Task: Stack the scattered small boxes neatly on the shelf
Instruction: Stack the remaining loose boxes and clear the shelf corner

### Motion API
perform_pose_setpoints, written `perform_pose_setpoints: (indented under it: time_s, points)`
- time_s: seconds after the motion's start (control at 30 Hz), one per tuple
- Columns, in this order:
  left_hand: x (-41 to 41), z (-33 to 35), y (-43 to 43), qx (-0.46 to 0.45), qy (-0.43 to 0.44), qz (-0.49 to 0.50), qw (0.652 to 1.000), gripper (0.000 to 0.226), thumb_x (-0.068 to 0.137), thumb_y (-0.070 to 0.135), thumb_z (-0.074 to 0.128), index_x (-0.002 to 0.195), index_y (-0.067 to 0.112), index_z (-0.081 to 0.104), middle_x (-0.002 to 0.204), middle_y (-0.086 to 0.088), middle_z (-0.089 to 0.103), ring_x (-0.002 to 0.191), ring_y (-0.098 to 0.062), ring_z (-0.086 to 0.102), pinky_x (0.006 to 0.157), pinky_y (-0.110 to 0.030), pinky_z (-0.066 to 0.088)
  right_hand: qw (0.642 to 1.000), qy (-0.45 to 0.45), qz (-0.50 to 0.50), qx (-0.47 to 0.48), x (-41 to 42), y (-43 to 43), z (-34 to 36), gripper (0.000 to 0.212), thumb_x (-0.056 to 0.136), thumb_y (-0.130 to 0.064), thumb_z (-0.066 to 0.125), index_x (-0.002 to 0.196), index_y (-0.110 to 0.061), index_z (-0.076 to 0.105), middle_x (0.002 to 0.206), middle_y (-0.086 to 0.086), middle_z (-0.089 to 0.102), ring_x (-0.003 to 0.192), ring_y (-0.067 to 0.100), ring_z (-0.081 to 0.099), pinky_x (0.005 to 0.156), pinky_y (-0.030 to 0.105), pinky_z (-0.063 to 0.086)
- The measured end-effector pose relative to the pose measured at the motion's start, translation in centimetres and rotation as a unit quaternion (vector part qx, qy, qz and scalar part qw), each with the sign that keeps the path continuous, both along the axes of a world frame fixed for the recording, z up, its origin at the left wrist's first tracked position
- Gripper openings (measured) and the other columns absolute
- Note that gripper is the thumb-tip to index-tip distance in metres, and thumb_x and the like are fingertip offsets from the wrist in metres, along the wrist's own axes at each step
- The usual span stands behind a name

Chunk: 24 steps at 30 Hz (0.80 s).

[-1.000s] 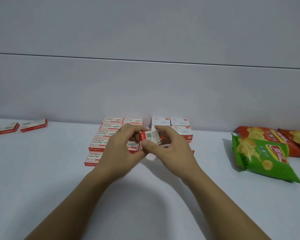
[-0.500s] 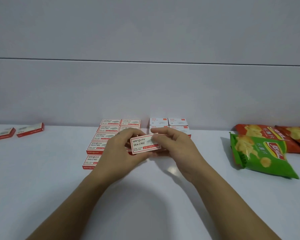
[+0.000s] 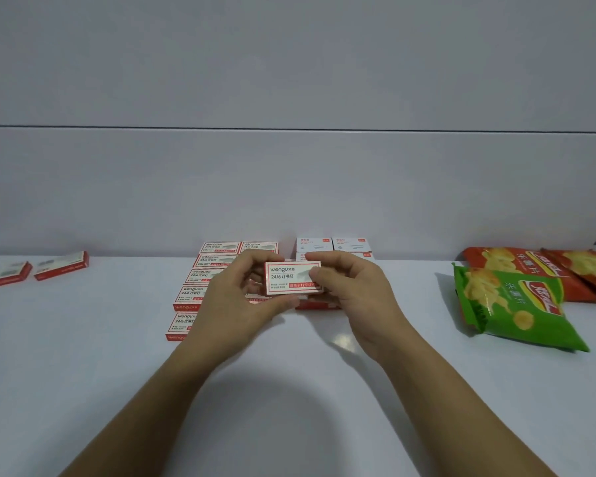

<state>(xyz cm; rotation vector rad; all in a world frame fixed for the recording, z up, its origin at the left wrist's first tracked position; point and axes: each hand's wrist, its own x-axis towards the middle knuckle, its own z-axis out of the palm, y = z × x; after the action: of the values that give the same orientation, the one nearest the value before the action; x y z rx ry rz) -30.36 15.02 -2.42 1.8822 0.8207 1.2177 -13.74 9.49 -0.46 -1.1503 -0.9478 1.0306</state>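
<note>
Small box (image 3: 292,277): hangs just above the stacked boxes (image 3: 190,293), pinched at its short ends by left grip (image 3: 229,304) and right grip (image 3: 358,297). Looks light, stiff, probably slick card; best taken by the ends.

A smooth white shelf (image 3: 83,390) runs the full width below a plain pale grey back wall (image 3: 289,63), which a thin dark horizontal seam (image 3: 289,128) splits into two panels, and soft even light leaves a faint sheen on the surface.
</note>
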Motion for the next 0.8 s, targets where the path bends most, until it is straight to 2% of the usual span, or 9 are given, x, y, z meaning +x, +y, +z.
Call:
perform_pose_setpoints:
  time_s: [0.07,0.13,0.23,0.3,0.37,0.47,0.53,0.63,0.8]
  points:
    - [-0.3,0.0,0.1,0.072,0.070,0.031,0.994,0.048,0.066,0.023,0.087,0.100,0.040,0.058,0.098,0.023,0.065,0.089,0.001,0.062,0.072,-0.014,0.050,1.000,-0.020,-0.011,0.004,0.0,0.0,0.0,0.026,0.086,0.003,0.058,0.095,-0.017,0.072,0.081,-0.002,0.075,0.074,0.010,0.071,0.059,0.018,0.053]
    - [-0.5,0.1,0.3,0.139,0.132,0.048,0.980,0.046,0.069,0.029,0.084,0.103,0.039,0.056,0.101,0.023,0.059,0.093,0.003,0.056,0.074,-0.012,0.045,0.999,-0.050,-0.017,0.003,0.0,0.0,0.0,0.031,0.085,0.005,0.056,0.093,-0.019,0.073,0.078,-0.005,0.075,0.071,0.007,0.070,0.060,0.017,0.053]
    - [-0.8,0.2,0.8,0.177,0.169,0.055,0.968,0.043,0.069,0.029,0.083,0.105,0.026,0.061,0.102,0.017,0.055,0.095,0.002,0.051,0.078,-0.013,0.041,0.996,-0.086,-0.022,0.006,0.0,0.1,-0.1,0.036,0.083,0.005,0.056,0.092,-0.025,0.073,0.086,0.001,0.075,0.079,0.017,0.072,0.065,0.024,0.057]
    - [-1.0,0.3,1.0,0.175,0.179,0.063,0.966,0.044,0.067,0.028,0.085,0.105,0.024,0.064,0.101,0.017,0.056,0.093,0.004,0.050,0.079,-0.013,0.040,0.985,-0.171,-0.031,0.022,0.0,0.1,-0.5,0.037,0.082,0.002,0.058,0.094,-0.031,0.070,0.089,0.007,0.074,0.080,0.024,0.070,0.071,0.032,0.059]
    - [-1.4,0.5,1.0,0.177,0.205,0.074,0.960,0.048,0.064,0.028,0.087,0.106,0.022,0.065,0.102,0.014,0.059,0.094,0.004,0.050,0.081,-0.016,0.040,0.947,-0.313,-0.026,0.067,0.0,-0.1,-0.7,0.036,0.080,-0.004,0.065,0.103,-0.032,0.067,0.099,0.000,0.070,0.080,0.012,0.067,0.075,0.023,0.056]
    - [-2.0,1.0,1.0,0.205,0.287,0.091,0.931,0.056,0.061,0.034,0.088,0.111,0.020,0.066,0.111,0.005,0.064,0.104,-0.016,0.054,0.086,-0.028,0.041,0.891,-0.440,-0.001,0.112,-0.3,-0.1,-1.1,0.041,0.077,-0.010,0.073,0.116,-0.022,0.065,0.105,-0.013,0.058,0.087,0.004,0.060,0.077,0.018,0.053]
    - [-2.3,1.5,0.9,0.219,0.331,0.099,0.913,0.059,0.061,0.040,0.086,0.114,0.022,0.066,0.113,0.004,0.065,0.106,-0.021,0.054,0.087,-0.035,0.044,0.860,-0.495,-0.015,0.118,-0.5,0.0,-1.2,0.041,0.079,-0.015,0.073,0.118,-0.022,0.064,0.104,-0.014,0.056,0.090,0.003,0.056,0.082,0.022,0.051]
    - [-3.1,1.8,0.7,0.233,0.355,0.099,0.900,0.056,0.062,0.044,0.084,0.112,0.023,0.067,0.110,0.005,0.067,0.104,-0.021,0.056,0.084,-0.036,0.046,0.815,-0.565,-0.025,0.127,-0.9,0.1,-1.3,0.041,0.080,-0.025,0.072,0.120,-0.023,0.063,0.110,-0.009,0.061,0.102,0.009,0.050,0.086,0.019,0.040]
    - [-5.4,1.5,0.5,0.243,0.370,0.090,0.892,0.052,0.066,0.041,0.083,0.111,0.021,0.067,0.110,0.002,0.068,0.100,-0.023,0.059,0.081,-0.036,0.045,0.759,-0.633,0.005,0.151,-3.1,0.0,-1.2,0.037,0.082,-0.026,0.071,0.118,-0.024,0.064,0.111,-0.006,0.062,0.104,0.015,0.048,0.078,0.022,0.036]
